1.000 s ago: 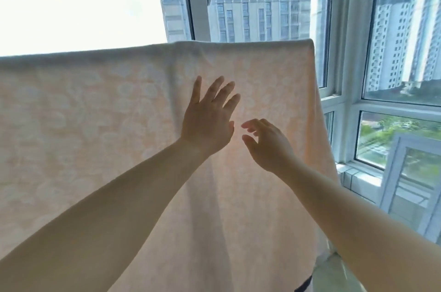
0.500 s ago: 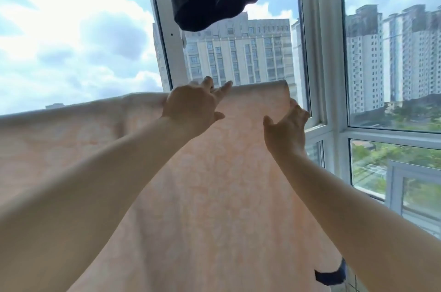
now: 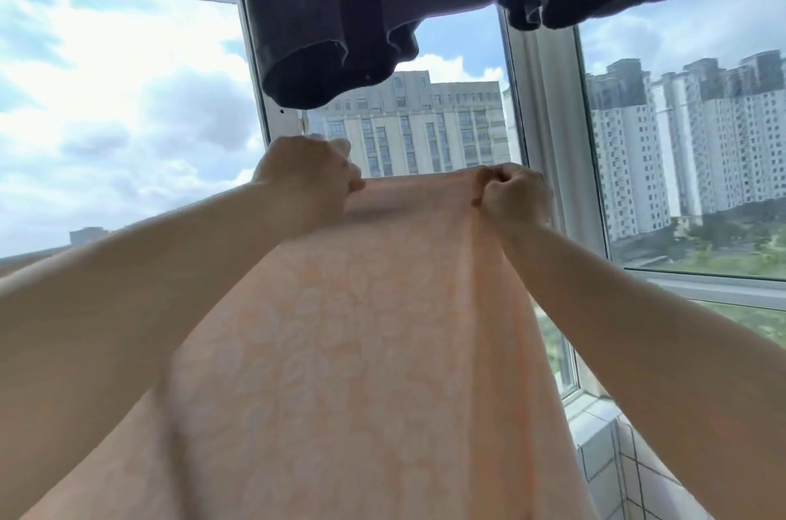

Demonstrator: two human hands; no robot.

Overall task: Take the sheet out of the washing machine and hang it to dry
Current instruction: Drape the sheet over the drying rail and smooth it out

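A pale peach sheet [image 3: 361, 341] with a faint white flower pattern hangs in front of me, filling the lower middle of the view. Its top edge runs between my two raised hands. My left hand [image 3: 304, 175] grips that top edge with curled fingers. My right hand [image 3: 512, 196] is a fist pinching the edge near the sheet's right corner. What the sheet hangs over is hidden behind the cloth.
Dark garments [image 3: 383, 0] hang just above my hands. Behind the sheet stands a large window with white frames [image 3: 548, 102]; tall buildings show outside. A white tiled sill [image 3: 608, 451] runs along the lower right.
Both hands rose from open in front of the sheet to its top edge and closed on it. The view tilted upward, bringing the dark garments into sight.
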